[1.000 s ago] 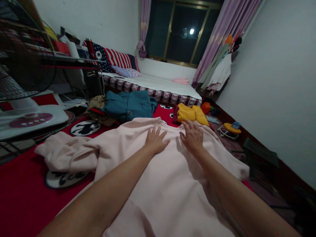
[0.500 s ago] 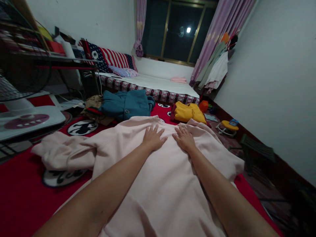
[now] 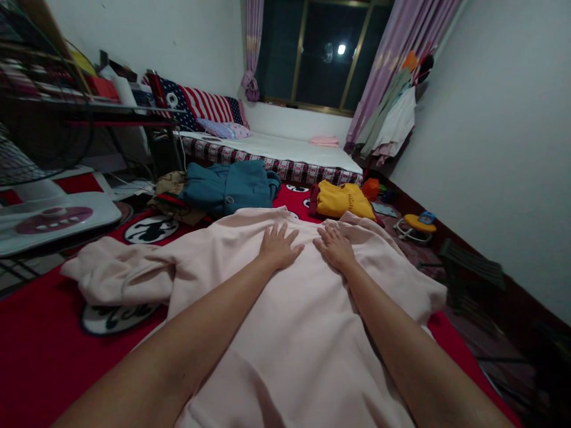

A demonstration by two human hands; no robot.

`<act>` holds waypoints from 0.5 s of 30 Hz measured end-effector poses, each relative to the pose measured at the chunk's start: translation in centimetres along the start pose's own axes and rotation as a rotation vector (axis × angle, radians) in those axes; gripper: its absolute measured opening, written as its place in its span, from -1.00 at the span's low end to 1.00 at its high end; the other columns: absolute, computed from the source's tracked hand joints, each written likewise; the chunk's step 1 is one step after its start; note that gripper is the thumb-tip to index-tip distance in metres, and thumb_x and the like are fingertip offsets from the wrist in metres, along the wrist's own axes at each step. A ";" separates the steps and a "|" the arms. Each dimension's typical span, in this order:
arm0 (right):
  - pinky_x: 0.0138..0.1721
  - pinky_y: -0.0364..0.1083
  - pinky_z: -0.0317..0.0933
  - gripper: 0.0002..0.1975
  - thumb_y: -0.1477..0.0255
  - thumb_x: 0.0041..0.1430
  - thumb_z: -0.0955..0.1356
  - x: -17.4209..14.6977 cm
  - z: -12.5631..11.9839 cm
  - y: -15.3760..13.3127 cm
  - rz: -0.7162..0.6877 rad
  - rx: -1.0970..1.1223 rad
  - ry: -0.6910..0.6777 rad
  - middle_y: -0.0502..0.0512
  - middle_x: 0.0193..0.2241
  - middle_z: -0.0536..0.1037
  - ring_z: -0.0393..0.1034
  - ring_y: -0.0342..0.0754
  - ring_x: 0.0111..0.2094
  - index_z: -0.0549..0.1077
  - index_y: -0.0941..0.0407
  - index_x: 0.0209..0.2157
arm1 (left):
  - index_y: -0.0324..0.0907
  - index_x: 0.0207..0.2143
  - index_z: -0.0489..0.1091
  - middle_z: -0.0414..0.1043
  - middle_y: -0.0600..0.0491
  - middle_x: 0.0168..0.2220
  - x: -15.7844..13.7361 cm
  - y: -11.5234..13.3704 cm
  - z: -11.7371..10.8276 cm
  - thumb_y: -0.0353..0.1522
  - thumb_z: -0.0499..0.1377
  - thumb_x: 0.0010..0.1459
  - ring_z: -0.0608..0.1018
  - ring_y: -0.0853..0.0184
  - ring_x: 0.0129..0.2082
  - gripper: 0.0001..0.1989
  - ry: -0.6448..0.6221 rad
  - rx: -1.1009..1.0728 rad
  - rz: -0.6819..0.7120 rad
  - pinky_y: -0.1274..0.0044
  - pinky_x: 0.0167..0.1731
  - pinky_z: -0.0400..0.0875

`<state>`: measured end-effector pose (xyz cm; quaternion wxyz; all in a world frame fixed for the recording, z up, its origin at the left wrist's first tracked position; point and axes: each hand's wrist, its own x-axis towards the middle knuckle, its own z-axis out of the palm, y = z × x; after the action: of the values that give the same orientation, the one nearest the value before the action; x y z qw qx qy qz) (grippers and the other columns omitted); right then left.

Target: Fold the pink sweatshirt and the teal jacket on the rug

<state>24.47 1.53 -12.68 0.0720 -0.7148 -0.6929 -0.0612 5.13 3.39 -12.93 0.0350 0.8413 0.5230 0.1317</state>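
Observation:
A pale pink sweatshirt (image 3: 294, 315) lies spread over a red patterned blanket (image 3: 35, 351), its neckline at the far side. On its upper left chest, just below the collar, my left hand (image 3: 279, 246) rests flat with fingers spread. My right hand (image 3: 335, 246) lies flat on the other side of the chest, fingers apart, pressing on the cloth. Neither hand grips anything. The left sleeve is bunched in folds on the blanket, and my forearms cover parts of the shirt body.
Beyond the sweatshirt lie a folded teal coat (image 3: 229, 187) and a folded yellow garment (image 3: 345, 200). A white fan base (image 3: 57, 220) stands at the left. A yellow-topped stool (image 3: 419, 223) and a dark folding chair (image 3: 473, 261) are on the right. A bed (image 3: 285, 148) stands at the back.
Both hands stay flat in the same places on the sweatshirt. The view has shifted very slightly; nothing else visibly differs.

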 end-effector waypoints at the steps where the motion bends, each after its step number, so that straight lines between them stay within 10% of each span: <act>1: 0.19 0.22 -0.03 -0.45 0.14 0.32 0.08 0.0 0.0 -0.1 0.000 -0.005 -0.003 0.11 0.34 0.00 -0.12 0.14 0.32 0.12 0.02 0.27 | 0.03 0.29 0.06 -0.11 -0.02 0.36 0.0 0.0 0.0 0.05 -0.17 0.23 -0.07 -0.02 0.34 -0.35 0.000 0.004 -0.002 0.12 0.24 -0.22; 9: 0.23 0.23 -0.15 -0.39 0.11 0.33 0.02 -2.4 -0.8 -0.8 0.071 -0.028 -0.095 0.22 0.34 -0.06 -0.18 0.19 0.33 0.01 0.06 0.32 | 0.00 0.32 -0.03 -0.22 -0.01 0.38 -1.4 -0.4 -1.5 0.03 -0.20 0.25 -0.14 0.01 0.35 -0.34 -0.140 0.031 0.062 0.16 0.25 -0.24; 15: 0.26 0.12 -0.16 -0.33 0.09 0.31 0.05 -8.0 -2.0 0.4 -0.134 -0.057 -0.163 0.28 0.34 -0.05 -0.23 0.15 0.34 -0.01 0.17 0.32 | -0.17 0.35 -0.18 -0.45 -0.17 0.37 -7.8 -2.8 -4.6 0.00 -0.11 0.25 -0.28 0.02 0.35 -0.25 -0.423 -0.003 0.314 0.17 0.25 -0.25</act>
<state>24.64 -6.75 -12.23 -0.0090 -0.6713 -0.7406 -0.0273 -1.76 -2.66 -10.50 0.1243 0.9209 0.3670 -0.0426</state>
